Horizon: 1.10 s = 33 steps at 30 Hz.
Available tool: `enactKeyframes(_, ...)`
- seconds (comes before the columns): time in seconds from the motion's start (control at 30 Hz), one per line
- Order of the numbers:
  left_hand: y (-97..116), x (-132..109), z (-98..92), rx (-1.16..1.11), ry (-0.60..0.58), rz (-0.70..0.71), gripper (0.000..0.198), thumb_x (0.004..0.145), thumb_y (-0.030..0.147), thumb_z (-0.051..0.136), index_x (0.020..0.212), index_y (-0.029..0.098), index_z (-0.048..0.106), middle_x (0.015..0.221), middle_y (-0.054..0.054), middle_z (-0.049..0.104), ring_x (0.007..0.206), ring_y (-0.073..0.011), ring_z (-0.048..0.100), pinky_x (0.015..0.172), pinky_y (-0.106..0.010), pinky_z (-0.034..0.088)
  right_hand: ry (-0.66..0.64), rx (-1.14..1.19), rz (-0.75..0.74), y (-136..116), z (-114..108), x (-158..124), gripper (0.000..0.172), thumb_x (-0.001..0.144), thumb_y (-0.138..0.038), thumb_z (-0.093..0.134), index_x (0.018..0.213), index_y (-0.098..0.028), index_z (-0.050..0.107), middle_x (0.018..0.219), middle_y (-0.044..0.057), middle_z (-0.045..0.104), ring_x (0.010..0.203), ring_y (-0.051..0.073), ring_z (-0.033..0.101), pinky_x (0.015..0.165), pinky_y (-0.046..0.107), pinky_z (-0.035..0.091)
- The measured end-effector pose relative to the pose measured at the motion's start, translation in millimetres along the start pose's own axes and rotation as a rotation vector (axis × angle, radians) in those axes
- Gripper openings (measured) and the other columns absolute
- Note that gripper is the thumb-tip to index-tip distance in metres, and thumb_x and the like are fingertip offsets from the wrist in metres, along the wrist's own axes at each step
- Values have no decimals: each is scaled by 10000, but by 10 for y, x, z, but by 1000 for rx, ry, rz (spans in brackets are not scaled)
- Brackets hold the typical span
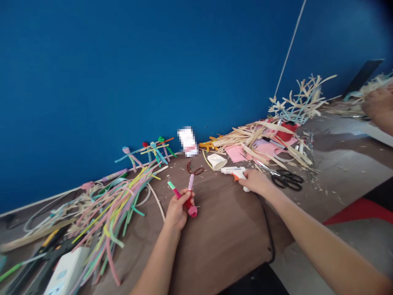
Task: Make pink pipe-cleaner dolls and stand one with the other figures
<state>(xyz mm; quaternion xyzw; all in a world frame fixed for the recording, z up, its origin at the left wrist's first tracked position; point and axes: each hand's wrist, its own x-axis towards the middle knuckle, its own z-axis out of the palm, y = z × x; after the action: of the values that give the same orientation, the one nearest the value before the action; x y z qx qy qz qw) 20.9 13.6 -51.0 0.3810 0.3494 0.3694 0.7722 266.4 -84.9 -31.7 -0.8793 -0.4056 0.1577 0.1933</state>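
Closed around a small pipe-cleaner figure (192, 210), my left hand (179, 209) is over the middle of the brown table (221, 241). The figure has a pink-red body, one lilac limb and one limb tipped mint green. To the right, my right hand (255, 182) grips a white glue gun (232, 170) with an orange trigger, its nozzle pointing left. A black cord runs from near it down the table. Black-handled scissors (287, 179) lie just right of that hand. Behind the glue gun sits a white cup-like piece (217, 161), and a brown beaded string (195, 169) lies near the figure.
Pipe cleaners (123, 209) pile up on the left beside a white power strip (66, 272). Several finished pipe-cleaner figures (155, 150) lean along the blue wall (153, 73). Pale strips (245, 137) and pink sheets (235, 153) lie at the back right. Another person's hand (380, 107) is at far right.
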Motion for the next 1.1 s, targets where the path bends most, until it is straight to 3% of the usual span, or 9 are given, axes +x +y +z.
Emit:
enactKeyframes(0.1,8,6,-3,-22,-13,-4,218,563,164,671,755,104,585,608,2,586,454,-49,476,434,-161,383,-131,573,126,79,-31,-64,130,630,-285,529,674,-162,520,520,8,533,384,109,484,350,215,318)
enactKeyframes(0.17,7,10,-10,-31,-16,-5,203,578,158,665,757,103,586,616,-2,587,464,-50,482,442,-163,390,-181,935,87,83,-15,-193,129,628,-271,518,697,-168,482,482,-36,466,337,75,407,320,205,304)
enactKeyframes(0.23,4,12,-18,-29,-18,-7,198,588,156,663,763,102,587,622,-2,584,469,-50,484,446,-163,395,-194,1122,21,18,44,-366,150,634,-286,511,713,-173,450,469,-58,436,337,69,390,331,206,332)
enactKeyframes(0.3,2,13,-26,-26,-33,-9,207,599,162,664,780,98,589,623,1,577,471,-46,481,444,-158,393,-219,1117,-36,-100,135,-538,213,625,-253,530,798,-177,430,522,-53,492,370,80,439,347,204,349)
enactKeyframes(0.4,-2,17,-38,-34,-59,-6,209,607,176,668,783,95,589,611,9,568,474,-40,477,444,-149,389,-147,969,-158,-278,285,-703,290,644,-231,539,894,-185,400,650,-19,582,431,88,487,404,213,387)
enactKeyframes(0.57,-12,22,-47,-24,-56,-7,208,601,189,678,763,102,583,602,10,566,468,-43,478,445,-158,391,15,776,-281,-376,422,-701,260,694,-216,510,930,-193,405,775,18,630,616,133,568,580,257,429)
enactKeyframes(0.7,-9,21,-46,-9,-61,-18,239,596,194,680,791,98,582,601,8,564,459,-47,476,425,-162,377,63,704,-301,-392,415,-655,262,695,-199,509,936,-196,405,816,29,636,711,159,589,667,278,414)
enactKeyframes(1.1,-14,13,-43,28,-52,-22,211,581,213,689,714,107,564,592,-3,569,448,-64,480,401,-178,362,34,657,-318,-463,372,-684,201,694,-210,508,875,-203,420,782,17,632,690,160,588,644,264,404)
